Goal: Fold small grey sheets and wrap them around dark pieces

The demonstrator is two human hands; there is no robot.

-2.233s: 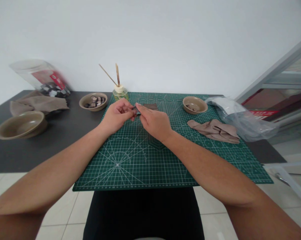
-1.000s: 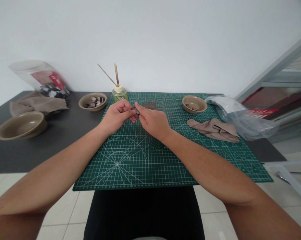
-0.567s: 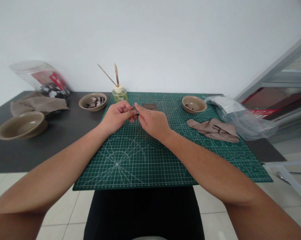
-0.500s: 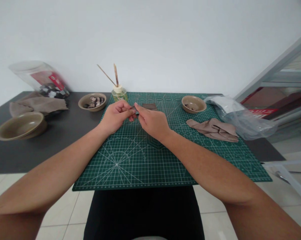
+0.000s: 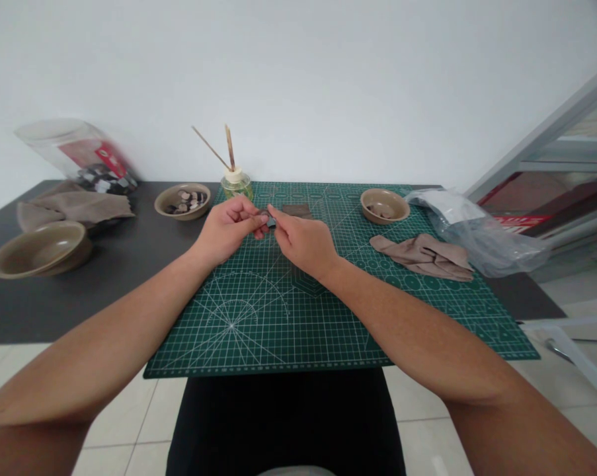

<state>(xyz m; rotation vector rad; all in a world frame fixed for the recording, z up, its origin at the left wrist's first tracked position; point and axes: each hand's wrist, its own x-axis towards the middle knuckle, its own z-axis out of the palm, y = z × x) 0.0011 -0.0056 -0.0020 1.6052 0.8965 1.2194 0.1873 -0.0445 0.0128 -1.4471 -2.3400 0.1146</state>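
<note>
My left hand (image 5: 231,229) pinches a small dark flat piece (image 5: 271,223) between thumb and fingers, above the green cutting mat (image 5: 258,330). My right hand (image 5: 305,243) is closed against the same piece from the other side, its thumb and forefinger meeting the left fingertips. Most of the piece is covered, so its exact kind does not show. Just behind the right hand, a brown rectangular block or pad (image 5: 297,211) lies on the mat.
Left stand a bowl of small dark and pale pieces (image 5: 183,201), another bowl (image 5: 40,250), a brown cloth (image 5: 75,205) and a clear jar (image 5: 75,149). A reed diffuser (image 5: 235,182) is behind. Right are a bowl (image 5: 385,206), a folded cloth (image 5: 424,256) and a plastic bag (image 5: 481,231).
Both hands stay almost in place around the small piece, with only a slight shift of the fingers. Nothing else has visibly moved.
</note>
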